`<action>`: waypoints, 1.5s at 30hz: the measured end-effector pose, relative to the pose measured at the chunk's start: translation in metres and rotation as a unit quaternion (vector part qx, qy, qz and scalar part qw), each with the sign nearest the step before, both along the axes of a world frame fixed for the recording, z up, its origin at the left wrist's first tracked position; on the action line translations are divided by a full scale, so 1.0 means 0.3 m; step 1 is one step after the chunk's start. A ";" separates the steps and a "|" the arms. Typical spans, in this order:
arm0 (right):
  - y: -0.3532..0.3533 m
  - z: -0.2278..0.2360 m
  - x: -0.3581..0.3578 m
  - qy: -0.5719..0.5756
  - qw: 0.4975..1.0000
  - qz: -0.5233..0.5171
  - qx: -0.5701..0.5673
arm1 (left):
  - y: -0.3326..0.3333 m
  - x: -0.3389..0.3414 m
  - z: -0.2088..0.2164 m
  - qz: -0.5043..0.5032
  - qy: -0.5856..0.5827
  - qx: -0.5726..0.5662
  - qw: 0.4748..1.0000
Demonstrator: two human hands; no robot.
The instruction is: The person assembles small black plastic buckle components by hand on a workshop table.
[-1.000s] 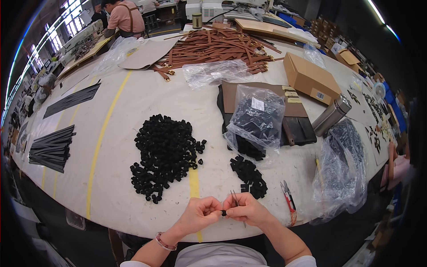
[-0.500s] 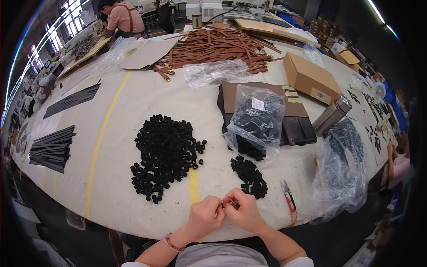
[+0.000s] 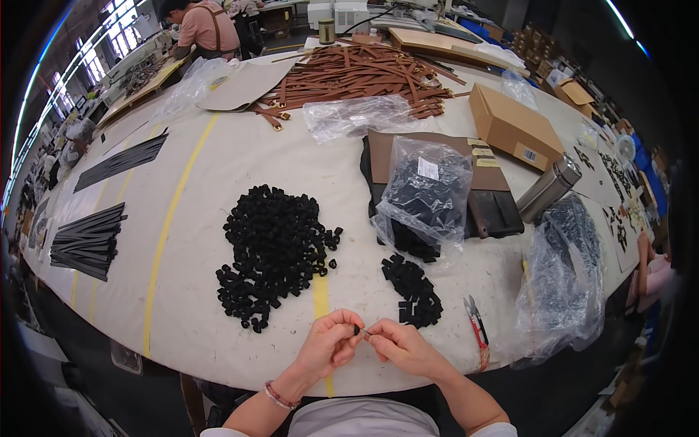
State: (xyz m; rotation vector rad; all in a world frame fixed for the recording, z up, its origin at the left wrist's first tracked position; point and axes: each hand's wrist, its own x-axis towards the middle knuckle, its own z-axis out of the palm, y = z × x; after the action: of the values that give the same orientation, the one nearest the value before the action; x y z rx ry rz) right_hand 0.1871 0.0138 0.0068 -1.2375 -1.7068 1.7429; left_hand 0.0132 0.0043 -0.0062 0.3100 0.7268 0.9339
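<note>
The left hand (image 3: 328, 345) partly hides a small black piece (image 3: 357, 330); the right hand (image 3: 404, 347) covers most of a thin metal tool (image 3: 366, 332), possibly tweezers. The lower edge cuts off both white sleeves (image 3: 498, 430). At the dark right rim, a co-worker (image 3: 655, 277) is blurred and cut off.

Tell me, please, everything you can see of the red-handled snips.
The snips lie on the table, with the blades pointing to its far side and the tips apart. The blades are grey and look like metal; the handle is red with dark parts. An orange-red bit at the near end may be cord, but is too small to tell. They lie right of the right grip, which does not touch them, and left of the clear bag.
</note>
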 end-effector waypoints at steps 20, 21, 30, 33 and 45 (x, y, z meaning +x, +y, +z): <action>0.017 -0.013 0.024 0.043 0.994 0.053 0.080 | -0.006 0.005 0.027 -0.063 0.032 -0.027 0.997; 0.022 -0.010 0.025 0.028 0.993 0.063 0.100 | -0.009 0.007 0.030 -0.062 0.032 -0.027 0.997; -0.028 0.019 -0.069 -0.063 0.933 -0.095 0.342 | -0.059 0.073 -0.005 0.201 0.495 0.397 0.747; -0.006 -0.012 -0.072 -0.067 0.932 -0.158 0.320 | -0.062 0.068 -0.003 0.219 0.561 0.580 0.548; -0.029 -0.038 -0.053 -0.077 0.810 -0.156 0.561 | -0.072 0.020 0.012 -0.047 -0.159 -0.083 0.983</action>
State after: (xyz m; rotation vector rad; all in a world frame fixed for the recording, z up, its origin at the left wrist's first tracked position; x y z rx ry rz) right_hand 0.1710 0.0052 -0.0046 -0.9555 -1.9460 0.2389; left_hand 0.0192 -0.0174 -0.0025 0.0444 0.4863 0.8031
